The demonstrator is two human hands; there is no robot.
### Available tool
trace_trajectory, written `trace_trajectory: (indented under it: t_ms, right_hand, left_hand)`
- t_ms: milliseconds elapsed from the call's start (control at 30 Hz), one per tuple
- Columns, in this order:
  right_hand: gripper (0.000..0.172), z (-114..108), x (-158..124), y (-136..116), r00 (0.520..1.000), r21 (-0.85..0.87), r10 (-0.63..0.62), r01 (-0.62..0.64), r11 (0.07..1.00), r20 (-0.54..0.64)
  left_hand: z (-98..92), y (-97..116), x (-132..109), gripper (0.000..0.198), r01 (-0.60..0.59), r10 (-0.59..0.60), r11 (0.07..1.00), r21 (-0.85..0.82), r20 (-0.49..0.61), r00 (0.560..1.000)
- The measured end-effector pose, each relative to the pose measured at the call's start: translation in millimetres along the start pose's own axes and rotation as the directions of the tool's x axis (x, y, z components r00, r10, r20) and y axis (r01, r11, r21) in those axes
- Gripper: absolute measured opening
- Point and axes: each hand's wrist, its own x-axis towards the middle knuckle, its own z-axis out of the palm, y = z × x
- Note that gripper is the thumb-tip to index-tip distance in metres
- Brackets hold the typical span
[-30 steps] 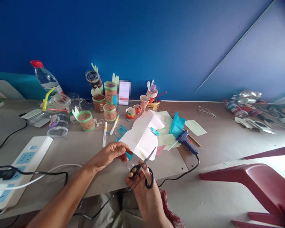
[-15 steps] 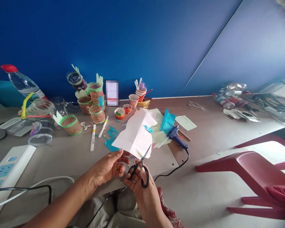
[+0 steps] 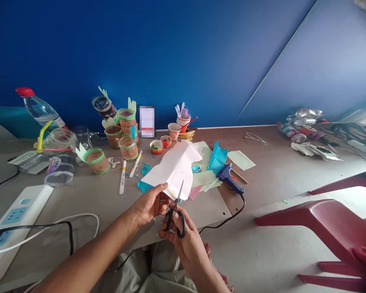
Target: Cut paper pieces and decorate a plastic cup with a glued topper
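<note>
My right hand (image 3: 183, 236) grips a pair of scissors (image 3: 178, 194) by the black handles, thumb and fingers about the loops. The blades point away from me and overlap the near edge of a large white paper sheet (image 3: 173, 162); whether they touch it I cannot tell. At that same edge, my left hand (image 3: 151, 205) pinches the sheet, thumb on top and fingers curled beneath. The sheet is creased down its middle and has a wavy outline. Beside it lie a small cyan scrap (image 3: 196, 169) and pale green paper (image 3: 205, 178). More cyan paper (image 3: 144, 186) shows under its left corner.
A blue glue gun (image 3: 230, 178) with a cord lies right of the paper, near a folded cyan piece (image 3: 218, 158). Two markers (image 3: 122, 177), several decorated cups (image 3: 128, 147) and a bottle (image 3: 42, 110) stand or lie left. A power strip (image 3: 21, 215) is at front left; a red chair (image 3: 326, 224) right.
My left hand has moved onto the sheet's edge and closed on it. The small cyan scrap that lay on the sheet is now beside it on the right. The view has shifted slightly.
</note>
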Motion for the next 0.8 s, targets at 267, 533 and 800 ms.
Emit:
trace_trajectory:
  t_ms: [267, 533, 800]
  right_hand:
    - [0.043, 4, -17, 0, 0.995, -0.051, -0.099, 0.098, 0.994, -0.006]
    - [0.041, -4, -33, 20, 0.934, -0.168, -0.334, 0.352, 0.921, 0.129]
    - [0.048, -1, -42, 18, 0.847, -0.348, -0.497, 0.532, 0.772, 0.191]
  left_hand:
    - [5.1, -9, -9, 0.041, -0.241, 0.239, 0.912, 0.330, 0.050, 0.970]
    - [8.1, -18, -46, 0.051, -0.294, 0.246, 0.876, 0.382, 0.170, 0.954]
    - [3.0, -25, -63, 0.048, -0.484, 0.413, 0.744, 0.460, 0.253, 0.875]
